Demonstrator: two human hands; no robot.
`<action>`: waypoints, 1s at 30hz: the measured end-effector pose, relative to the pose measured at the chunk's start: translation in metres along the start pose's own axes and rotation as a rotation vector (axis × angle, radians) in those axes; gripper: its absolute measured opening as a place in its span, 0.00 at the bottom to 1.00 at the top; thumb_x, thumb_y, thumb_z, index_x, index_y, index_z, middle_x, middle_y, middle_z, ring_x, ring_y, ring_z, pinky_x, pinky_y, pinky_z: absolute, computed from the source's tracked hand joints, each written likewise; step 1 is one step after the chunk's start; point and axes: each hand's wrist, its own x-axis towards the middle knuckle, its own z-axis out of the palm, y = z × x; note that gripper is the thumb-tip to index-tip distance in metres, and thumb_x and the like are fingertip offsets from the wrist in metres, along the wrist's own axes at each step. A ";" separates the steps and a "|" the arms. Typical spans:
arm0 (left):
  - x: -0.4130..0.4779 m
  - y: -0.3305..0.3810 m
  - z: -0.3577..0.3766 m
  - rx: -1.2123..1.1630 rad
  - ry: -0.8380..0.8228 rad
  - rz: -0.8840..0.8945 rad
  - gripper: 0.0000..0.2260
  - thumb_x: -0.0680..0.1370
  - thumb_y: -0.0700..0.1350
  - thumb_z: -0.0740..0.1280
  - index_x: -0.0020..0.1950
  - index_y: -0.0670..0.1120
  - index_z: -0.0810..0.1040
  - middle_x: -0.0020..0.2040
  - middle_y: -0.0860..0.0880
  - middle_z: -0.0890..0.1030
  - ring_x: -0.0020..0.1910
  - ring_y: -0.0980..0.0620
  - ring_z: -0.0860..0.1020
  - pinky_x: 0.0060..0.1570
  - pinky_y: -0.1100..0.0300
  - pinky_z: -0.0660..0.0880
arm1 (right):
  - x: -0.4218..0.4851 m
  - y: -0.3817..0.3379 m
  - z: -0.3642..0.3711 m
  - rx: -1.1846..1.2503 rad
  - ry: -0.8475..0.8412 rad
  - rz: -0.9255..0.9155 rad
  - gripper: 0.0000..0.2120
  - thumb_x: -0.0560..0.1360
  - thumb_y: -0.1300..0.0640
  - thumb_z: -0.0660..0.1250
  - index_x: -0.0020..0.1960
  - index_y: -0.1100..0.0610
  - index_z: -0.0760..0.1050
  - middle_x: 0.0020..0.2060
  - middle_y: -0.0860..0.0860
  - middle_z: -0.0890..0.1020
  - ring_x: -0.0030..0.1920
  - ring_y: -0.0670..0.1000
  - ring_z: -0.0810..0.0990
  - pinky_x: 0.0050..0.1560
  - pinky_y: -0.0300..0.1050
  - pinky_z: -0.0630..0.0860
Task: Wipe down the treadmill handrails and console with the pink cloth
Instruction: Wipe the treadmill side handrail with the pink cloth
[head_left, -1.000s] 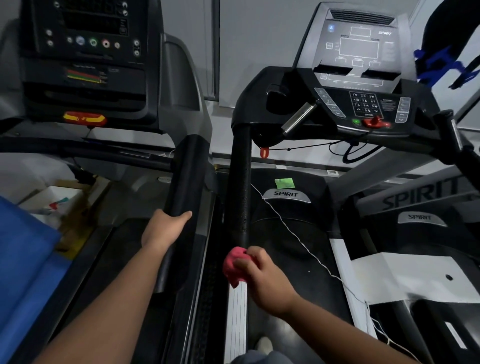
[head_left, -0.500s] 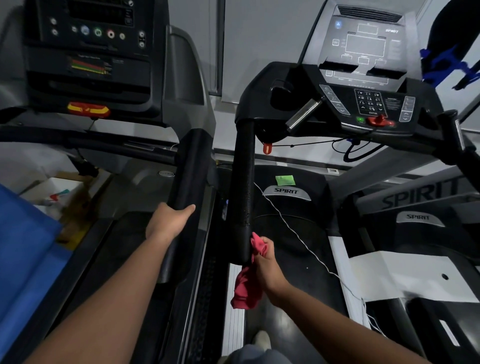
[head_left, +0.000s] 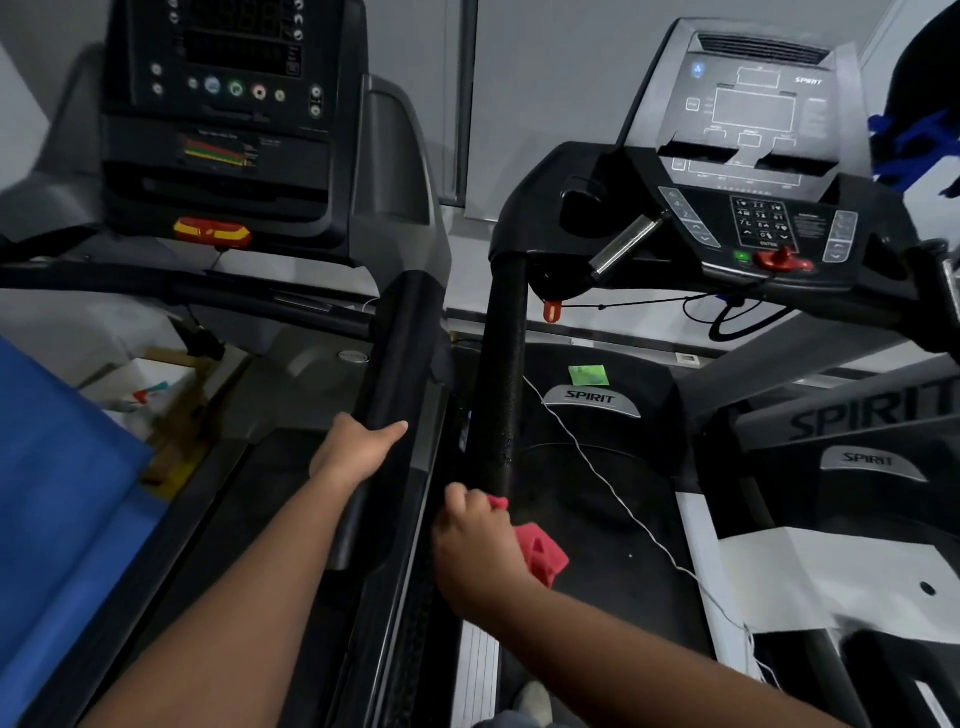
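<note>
My right hand (head_left: 475, 545) grips the pink cloth (head_left: 540, 551) at the near end of the black foam handrail (head_left: 501, 374) of the right treadmill. The cloth bunches out to the right of my fingers, just below the rail's tip. My left hand (head_left: 353, 449) holds the wide black handrail (head_left: 397, 353) of the left treadmill, thumb lying across its top. The right treadmill's console (head_left: 753, 171) rises at the upper right, with a keypad and a red stop key. The left treadmill's console (head_left: 228, 114) is at the upper left.
A thin white cord (head_left: 613, 493) runs across the right treadmill's belt. A green tag (head_left: 588, 374) lies above the SPIRIT cover. A blue panel (head_left: 57, 509) fills the left edge, cardboard boxes (head_left: 156, 395) beside it. A white sheet (head_left: 841, 577) lies at lower right. A shoe (head_left: 532, 701) shows at the bottom.
My right hand has turned the pink cloth from the left side of the rail's end to its right side. My left hand has kept its hold on the left rail.
</note>
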 end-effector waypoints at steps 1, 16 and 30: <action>0.000 0.000 0.000 0.001 -0.006 -0.005 0.33 0.72 0.62 0.69 0.67 0.41 0.67 0.61 0.43 0.77 0.56 0.42 0.77 0.48 0.53 0.73 | -0.002 0.000 0.002 -0.003 0.004 -0.042 0.13 0.69 0.52 0.69 0.51 0.57 0.80 0.51 0.58 0.73 0.44 0.58 0.76 0.34 0.47 0.71; 0.001 -0.004 0.002 -0.031 0.007 -0.005 0.35 0.71 0.62 0.70 0.69 0.41 0.65 0.61 0.44 0.77 0.55 0.42 0.78 0.49 0.52 0.73 | 0.002 0.009 0.012 -0.053 0.144 0.093 0.25 0.60 0.38 0.73 0.43 0.59 0.81 0.40 0.57 0.75 0.32 0.56 0.72 0.23 0.43 0.62; -0.002 -0.001 0.006 0.070 0.069 0.021 0.30 0.74 0.61 0.67 0.64 0.41 0.68 0.57 0.44 0.78 0.52 0.42 0.78 0.43 0.54 0.71 | -0.013 0.039 0.011 0.155 0.285 0.166 0.16 0.69 0.43 0.58 0.47 0.53 0.76 0.40 0.50 0.75 0.31 0.50 0.74 0.21 0.40 0.61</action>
